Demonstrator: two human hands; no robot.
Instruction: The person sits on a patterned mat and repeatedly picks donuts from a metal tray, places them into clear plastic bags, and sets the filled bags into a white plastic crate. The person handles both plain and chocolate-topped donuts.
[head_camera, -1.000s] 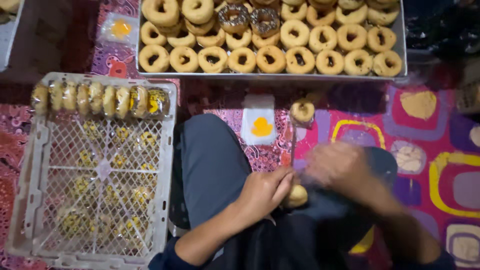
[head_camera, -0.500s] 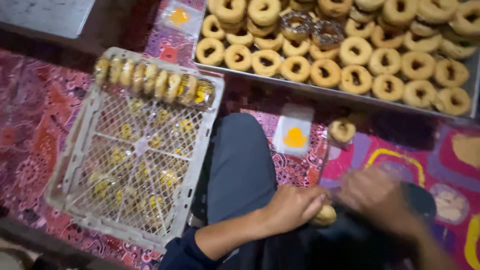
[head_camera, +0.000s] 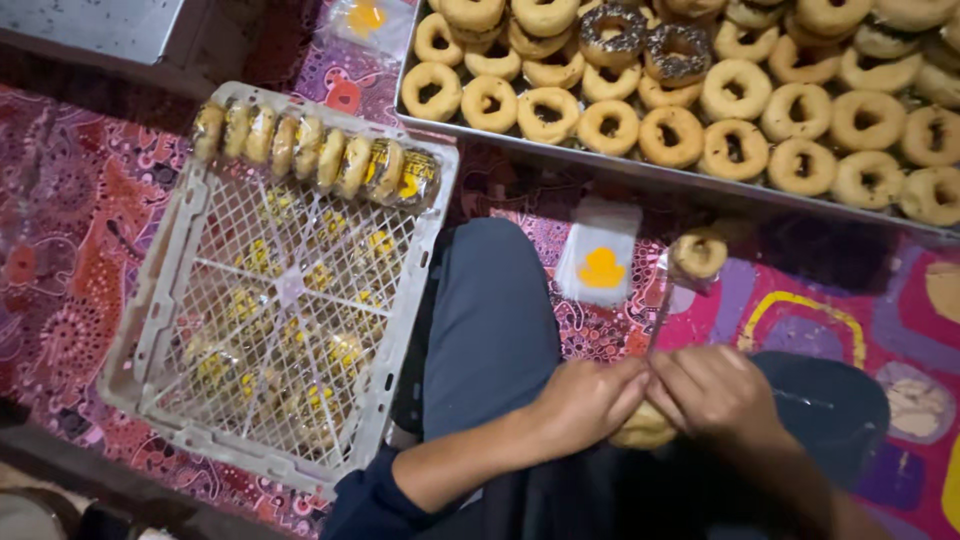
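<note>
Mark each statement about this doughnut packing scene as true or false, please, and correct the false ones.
1. Both hands, left hand and right hand, meet over a doughnut on the lap. True.
2. The white crate is filled to the top. False: only one row of wrapped doughnuts stands along its far edge.
3. The metal tray holds two chocolate doughnuts. True.
4. The loose doughnut lies inside the crate. False: it lies on the patterned mat.

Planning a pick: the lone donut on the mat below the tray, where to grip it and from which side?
Take the lone donut from above, pinching across the ring's outer edge. It looks to lie flat, hole up, so the rim is exposed. Come from the near side: the tray edge stands close behind it, and a small packet lies to one side.
</note>
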